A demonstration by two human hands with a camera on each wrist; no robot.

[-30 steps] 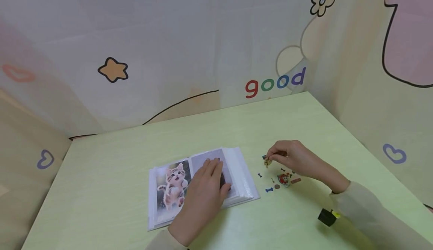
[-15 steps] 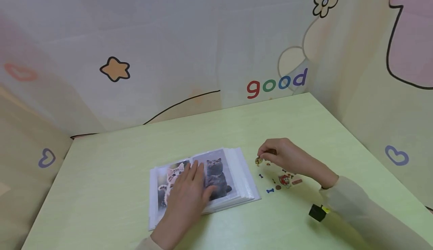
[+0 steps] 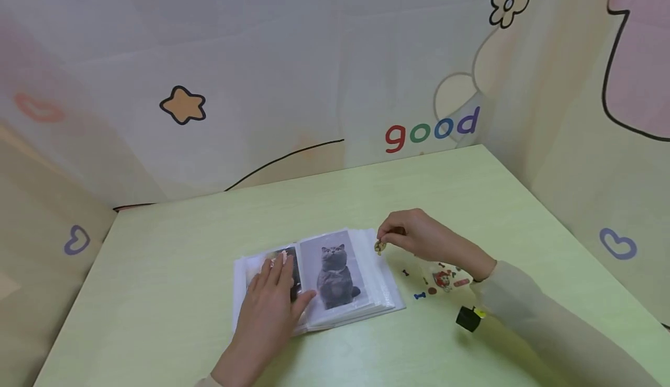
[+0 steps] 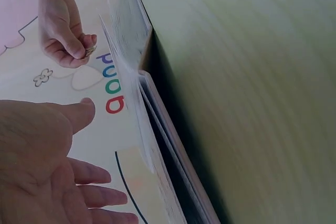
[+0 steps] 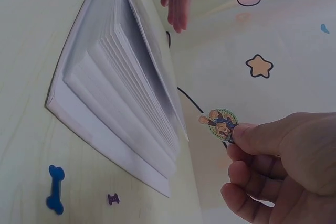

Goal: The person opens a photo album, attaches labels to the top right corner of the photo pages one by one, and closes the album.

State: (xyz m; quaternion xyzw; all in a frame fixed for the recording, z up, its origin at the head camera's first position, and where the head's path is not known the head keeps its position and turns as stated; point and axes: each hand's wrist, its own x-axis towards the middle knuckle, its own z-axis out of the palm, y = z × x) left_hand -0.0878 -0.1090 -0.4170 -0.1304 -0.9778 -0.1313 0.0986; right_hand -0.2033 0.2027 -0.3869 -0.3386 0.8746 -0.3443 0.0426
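Observation:
An album [image 3: 372, 270] lies spread on the table, a grey cat photo [image 3: 335, 276] on its right page. My left hand [image 3: 269, 299] is over the left page, covering most of the kitten photo [image 3: 295, 270]. In the left wrist view its fingers are extended, with a gap between them and the pages. My right hand [image 3: 426, 235] pinches a small round cartoon-dog sticker [image 5: 223, 124] between thumb and index finger. That sticker is above the album's right edge. Behind the right hand, a red cartoon sticker [image 3: 442, 280] lies among several small ones.
A blue bone sticker [image 5: 55, 190] and a tiny purple bone [image 5: 113, 199] lie beside the album's right edge. A small black box with a yellow part [image 3: 468, 319] is beneath my right forearm. A printed cloth [image 3: 272, 84] stands behind the table [image 3: 173, 247].
My right hand has moved left with the round sticker, from over the loose stickers to the album's edge. My left hand has slid left off the grey cat photo, which now shows fully.

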